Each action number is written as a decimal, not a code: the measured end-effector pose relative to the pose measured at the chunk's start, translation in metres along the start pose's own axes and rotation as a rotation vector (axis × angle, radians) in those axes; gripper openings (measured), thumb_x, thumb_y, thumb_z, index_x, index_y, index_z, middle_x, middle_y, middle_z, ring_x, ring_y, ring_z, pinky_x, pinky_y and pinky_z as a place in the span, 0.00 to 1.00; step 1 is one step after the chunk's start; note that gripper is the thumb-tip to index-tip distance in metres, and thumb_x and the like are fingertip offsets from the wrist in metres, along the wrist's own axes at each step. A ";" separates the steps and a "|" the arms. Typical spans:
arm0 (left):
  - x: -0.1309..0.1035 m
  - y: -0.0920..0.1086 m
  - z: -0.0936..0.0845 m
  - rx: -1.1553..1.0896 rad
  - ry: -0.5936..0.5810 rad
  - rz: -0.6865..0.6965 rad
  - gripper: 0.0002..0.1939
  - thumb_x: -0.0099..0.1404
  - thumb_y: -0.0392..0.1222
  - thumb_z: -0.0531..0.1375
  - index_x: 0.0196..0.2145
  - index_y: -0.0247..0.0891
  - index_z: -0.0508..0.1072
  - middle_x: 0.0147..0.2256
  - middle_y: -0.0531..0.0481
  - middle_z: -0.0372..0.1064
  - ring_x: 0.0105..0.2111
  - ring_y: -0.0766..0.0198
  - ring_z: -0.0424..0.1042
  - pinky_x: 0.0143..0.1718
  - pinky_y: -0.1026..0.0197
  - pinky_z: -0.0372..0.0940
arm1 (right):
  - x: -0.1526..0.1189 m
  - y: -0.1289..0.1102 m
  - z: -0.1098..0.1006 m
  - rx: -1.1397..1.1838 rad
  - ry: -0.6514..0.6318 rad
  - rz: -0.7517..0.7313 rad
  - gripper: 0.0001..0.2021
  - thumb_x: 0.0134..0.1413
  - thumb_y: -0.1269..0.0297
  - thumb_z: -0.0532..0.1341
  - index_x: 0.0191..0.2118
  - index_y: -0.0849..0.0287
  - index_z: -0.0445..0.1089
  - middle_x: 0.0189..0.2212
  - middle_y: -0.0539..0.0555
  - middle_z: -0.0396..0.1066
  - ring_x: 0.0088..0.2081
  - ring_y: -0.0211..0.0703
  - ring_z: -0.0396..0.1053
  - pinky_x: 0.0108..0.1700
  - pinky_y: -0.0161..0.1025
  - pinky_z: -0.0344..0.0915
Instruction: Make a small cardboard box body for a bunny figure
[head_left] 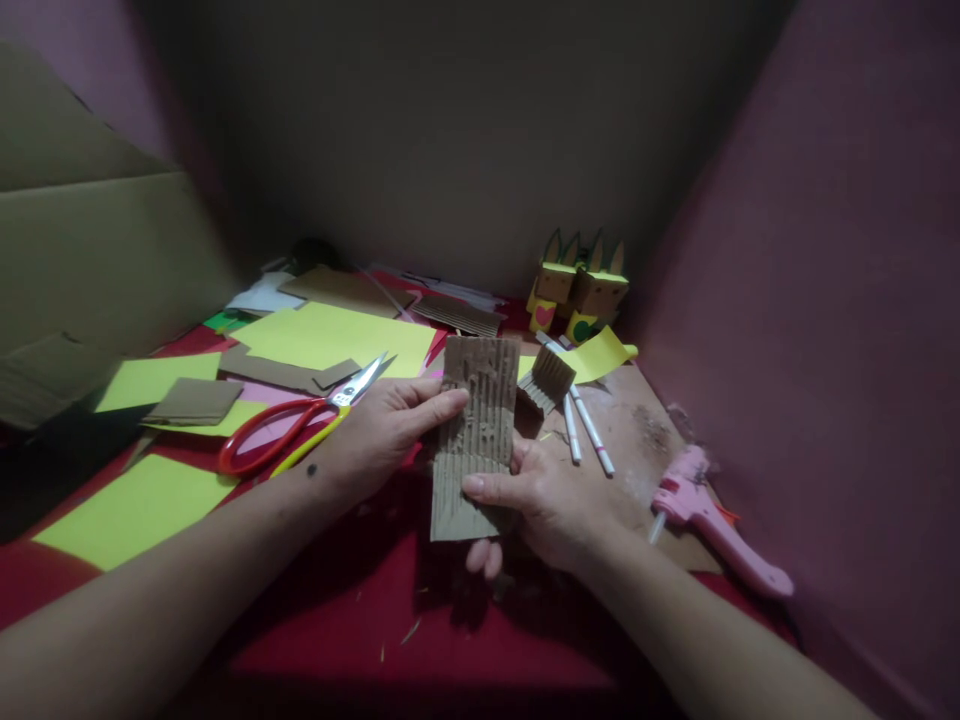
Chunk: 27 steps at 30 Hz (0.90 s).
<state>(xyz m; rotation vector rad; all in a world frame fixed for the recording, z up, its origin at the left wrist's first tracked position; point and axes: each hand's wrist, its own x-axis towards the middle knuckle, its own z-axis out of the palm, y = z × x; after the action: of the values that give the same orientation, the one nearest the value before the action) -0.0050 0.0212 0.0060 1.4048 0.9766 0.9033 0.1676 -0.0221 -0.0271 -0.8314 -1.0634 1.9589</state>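
Between my two hands is a strip of corrugated cardboard (480,430), its ridged side facing me and its surface torn in places. My left hand (405,420) pinches its left edge near the top, thumb in front. My right hand (540,495) grips the lower right part, thumb on the face and fingertips showing beneath. Beside my left wrist lie scissors (300,420) with red and yellow handles, blades apart. Behind the strip, to the right, sits a small bent piece of corrugated cardboard (551,378).
A pink glue gun (694,500) rests on a brown board (630,420) at right, near white pens (592,430). Two cardboard figures (577,285) stand behind. Yellow paper (337,335) and cardboard scraps (199,400) cover the left side. A large cardboard box (90,240) rises at far left.
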 end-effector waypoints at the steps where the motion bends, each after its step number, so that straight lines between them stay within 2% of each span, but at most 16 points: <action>1: 0.000 -0.001 0.000 -0.003 0.008 -0.020 0.16 0.61 0.52 0.66 0.26 0.36 0.73 0.25 0.53 0.72 0.25 0.65 0.70 0.27 0.64 0.66 | 0.000 0.000 -0.001 0.004 0.028 -0.025 0.19 0.45 0.59 0.71 0.41 0.58 0.68 0.23 0.49 0.76 0.20 0.40 0.74 0.19 0.33 0.69; 4: 0.000 -0.003 -0.002 -0.028 0.016 -0.052 0.18 0.61 0.54 0.65 0.27 0.36 0.73 0.24 0.54 0.69 0.24 0.66 0.68 0.26 0.65 0.64 | 0.002 0.000 -0.005 0.022 0.132 -0.110 0.15 0.46 0.60 0.73 0.38 0.59 0.72 0.27 0.50 0.78 0.26 0.40 0.76 0.29 0.35 0.72; 7: -0.002 -0.003 -0.002 -0.041 -0.084 -0.089 0.14 0.60 0.51 0.67 0.33 0.37 0.76 0.22 0.56 0.68 0.18 0.73 0.60 0.20 0.69 0.57 | 0.005 -0.001 -0.006 0.044 0.214 -0.214 0.15 0.43 0.60 0.74 0.35 0.58 0.73 0.27 0.49 0.78 0.28 0.41 0.76 0.32 0.38 0.72; 9: -0.003 -0.002 0.000 -0.047 -0.153 -0.131 0.12 0.57 0.46 0.69 0.36 0.37 0.78 0.22 0.55 0.70 0.17 0.72 0.60 0.20 0.68 0.57 | 0.005 -0.002 -0.005 0.031 0.248 -0.245 0.15 0.43 0.58 0.74 0.35 0.57 0.73 0.26 0.49 0.77 0.26 0.41 0.75 0.29 0.38 0.72; 12: -0.005 -0.002 0.002 -0.112 -0.163 -0.170 0.11 0.54 0.42 0.70 0.35 0.36 0.80 0.25 0.50 0.75 0.22 0.65 0.70 0.26 0.62 0.67 | 0.004 -0.003 -0.002 -0.027 0.240 -0.181 0.15 0.45 0.55 0.73 0.36 0.58 0.73 0.26 0.49 0.77 0.23 0.40 0.73 0.24 0.36 0.71; 15: -0.002 -0.006 0.004 -0.200 -0.162 -0.193 0.11 0.51 0.39 0.71 0.34 0.35 0.80 0.28 0.47 0.78 0.28 0.58 0.77 0.34 0.56 0.72 | 0.002 -0.004 0.000 -0.062 0.213 -0.188 0.15 0.45 0.58 0.73 0.38 0.58 0.75 0.27 0.49 0.77 0.23 0.37 0.73 0.24 0.33 0.73; 17: 0.000 -0.010 0.005 -0.233 -0.172 -0.201 0.11 0.49 0.37 0.71 0.33 0.34 0.80 0.29 0.46 0.79 0.29 0.56 0.78 0.36 0.55 0.73 | 0.002 -0.004 0.000 -0.077 0.222 -0.175 0.15 0.44 0.60 0.73 0.38 0.58 0.74 0.26 0.48 0.77 0.21 0.36 0.73 0.21 0.31 0.72; 23: 0.003 -0.022 0.006 -0.223 -0.142 -0.214 0.13 0.51 0.38 0.70 0.37 0.35 0.81 0.26 0.45 0.79 0.23 0.55 0.76 0.25 0.57 0.71 | 0.009 -0.001 -0.005 0.010 0.209 -0.140 0.17 0.41 0.63 0.71 0.40 0.60 0.73 0.18 0.48 0.73 0.14 0.39 0.69 0.12 0.32 0.67; 27: 0.007 -0.025 0.002 -0.229 -0.172 -0.235 0.14 0.50 0.39 0.71 0.36 0.34 0.81 0.24 0.45 0.77 0.20 0.57 0.75 0.22 0.58 0.69 | 0.011 -0.003 -0.007 0.027 0.216 -0.074 0.16 0.39 0.66 0.69 0.39 0.62 0.72 0.18 0.51 0.74 0.14 0.41 0.70 0.11 0.32 0.66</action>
<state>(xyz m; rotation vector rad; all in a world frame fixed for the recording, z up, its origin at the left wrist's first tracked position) -0.0022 0.0271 -0.0188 1.1274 0.8579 0.6845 0.1690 -0.0091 -0.0294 -0.9512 -0.9249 1.7733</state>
